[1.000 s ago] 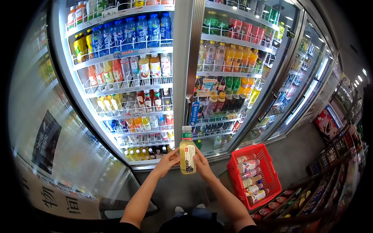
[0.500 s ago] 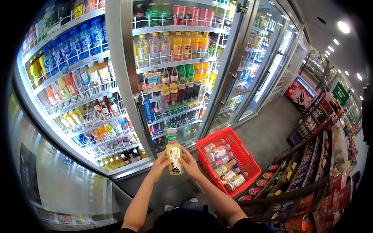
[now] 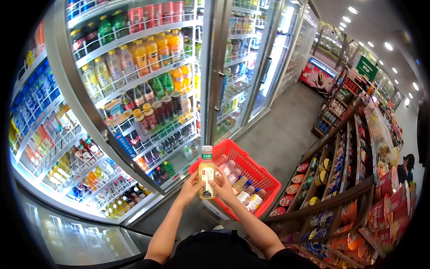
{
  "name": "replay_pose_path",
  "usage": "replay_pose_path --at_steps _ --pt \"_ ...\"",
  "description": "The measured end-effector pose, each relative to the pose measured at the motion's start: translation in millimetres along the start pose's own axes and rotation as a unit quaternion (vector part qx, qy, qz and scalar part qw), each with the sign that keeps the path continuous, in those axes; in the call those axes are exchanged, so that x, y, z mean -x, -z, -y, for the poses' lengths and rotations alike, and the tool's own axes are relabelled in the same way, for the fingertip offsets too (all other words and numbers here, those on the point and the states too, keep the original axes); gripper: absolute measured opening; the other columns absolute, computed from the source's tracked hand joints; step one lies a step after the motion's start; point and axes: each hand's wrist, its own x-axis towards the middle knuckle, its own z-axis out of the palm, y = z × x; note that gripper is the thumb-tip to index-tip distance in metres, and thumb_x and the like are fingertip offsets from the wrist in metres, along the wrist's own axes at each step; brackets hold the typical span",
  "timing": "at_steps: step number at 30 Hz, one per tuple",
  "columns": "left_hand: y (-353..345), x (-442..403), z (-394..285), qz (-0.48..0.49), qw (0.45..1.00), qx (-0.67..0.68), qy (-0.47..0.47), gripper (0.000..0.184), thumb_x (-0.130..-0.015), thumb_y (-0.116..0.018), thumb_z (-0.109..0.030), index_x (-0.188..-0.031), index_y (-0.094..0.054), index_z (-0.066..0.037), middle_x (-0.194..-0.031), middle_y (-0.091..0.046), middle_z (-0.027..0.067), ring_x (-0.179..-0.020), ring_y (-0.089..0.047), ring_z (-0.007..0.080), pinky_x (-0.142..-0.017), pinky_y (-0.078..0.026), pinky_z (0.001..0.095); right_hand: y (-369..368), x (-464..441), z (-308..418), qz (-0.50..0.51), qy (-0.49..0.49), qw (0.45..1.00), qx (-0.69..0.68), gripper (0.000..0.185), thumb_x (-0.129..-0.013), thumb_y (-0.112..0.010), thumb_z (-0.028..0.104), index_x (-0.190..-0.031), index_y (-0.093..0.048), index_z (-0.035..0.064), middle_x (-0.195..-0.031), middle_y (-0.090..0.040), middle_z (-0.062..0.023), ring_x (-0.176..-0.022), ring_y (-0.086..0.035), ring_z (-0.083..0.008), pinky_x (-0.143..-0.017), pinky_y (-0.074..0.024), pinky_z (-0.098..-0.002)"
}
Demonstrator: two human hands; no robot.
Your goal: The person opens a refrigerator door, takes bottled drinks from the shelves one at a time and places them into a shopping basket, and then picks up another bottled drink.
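Observation:
A pale yellow drink bottle with a green neck label and white cap stands upright between my hands. My left hand grips its left side, and my right hand grips its right side. Just behind and to the right of the bottle is a red plastic basket. Several bottles lie inside it, partly hidden by my right hand and forearm.
Lit drink fridges line the left, with an open glass door at the lower left. Shelves of packaged food run along the right. Grey floor lies between them. A person is at the far right.
The view has swung right, so the fridges have shifted left and the basket now sits right behind the bottle. Both hands still hold the bottle.

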Motion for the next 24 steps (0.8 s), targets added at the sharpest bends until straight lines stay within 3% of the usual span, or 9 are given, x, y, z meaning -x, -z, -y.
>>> replay_pose_path --at_steps 9,11,15,19,23,24 --pt "-50.6 -54.6 22.2 0.11 0.989 -0.025 0.094 0.058 -0.093 -0.063 -0.01 -0.144 -0.038 0.0 -0.124 -0.061 0.0098 -0.11 -0.06 0.0151 -0.093 -0.049 0.0294 66.8 10.1 2.7 -0.106 0.008 0.994 0.03 0.066 -0.094 -0.061 0.007 -0.149 -0.025 0.0087 -0.131 -0.052 -0.0185 -0.117 -0.057 -0.022 -0.094 -0.0494 -0.0326" --pt "-51.7 -70.1 31.4 0.15 0.986 -0.029 0.063 0.062 -0.093 -0.062 -0.011 -0.146 -0.033 0.0 -0.127 -0.059 0.011 -0.111 -0.059 0.0163 -0.091 -0.05 0.029 71.6 7.9 3.4 -0.142 0.013 0.987 0.074 0.067 -0.095 -0.061 0.011 -0.15 -0.024 0.0076 -0.13 -0.054 -0.0169 -0.116 -0.056 -0.0195 -0.097 -0.0462 -0.0333" --pt "-51.0 -87.9 31.3 0.165 0.98 -0.046 0.101 0.065 -0.093 -0.063 -0.009 -0.148 -0.03 0.001 -0.129 -0.057 0.0151 -0.115 -0.058 0.0182 -0.094 -0.049 0.0319 80.9 2.1 -9.2 -0.182 0.019 0.982 0.056 0.066 -0.095 -0.061 0.011 -0.151 -0.024 0.0084 -0.129 -0.055 -0.0167 -0.116 -0.056 -0.0195 -0.096 -0.0466 -0.033" --pt "-44.5 -112.8 56.4 0.249 0.963 -0.066 0.084 0.058 -0.096 -0.058 -0.012 -0.146 -0.032 0.003 -0.128 -0.058 0.0146 -0.112 -0.059 0.0171 -0.092 -0.049 0.0302 75.3 3.6 -13.0 -0.225 0.02 0.972 0.071 0.069 -0.096 -0.061 0.012 -0.152 -0.022 0.0084 -0.131 -0.053 -0.0172 -0.118 -0.055 -0.0209 -0.095 -0.0483 -0.0331" --pt "-43.5 -115.6 83.6 0.284 0.948 -0.065 0.129 0.051 -0.097 -0.058 -0.015 -0.142 -0.041 0.0 -0.121 -0.064 0.0119 -0.104 -0.062 0.014 -0.086 -0.051 0.0288 75.4 10.3 -32.2 -0.285 0.007 0.956 0.074 0.066 -0.097 -0.059 0.013 -0.152 -0.023 0.0075 -0.133 -0.054 -0.0162 -0.116 -0.056 -0.0187 -0.094 -0.0478 -0.0307" --pt "-45.2 -116.2 88.8 0.283 0.943 -0.114 0.131 0.048 -0.097 -0.057 -0.015 -0.14 -0.044 0.001 -0.117 -0.064 0.0097 -0.1 -0.062 0.013 -0.085 -0.051 0.0283 77.6 12.2 -42.0 -0.309 0.009 0.947 0.089 0.063 -0.097 -0.058 0.014 -0.151 -0.027 0.008 -0.132 -0.055 -0.0131 -0.113 -0.057 -0.0147 -0.091 -0.0487 -0.0279"
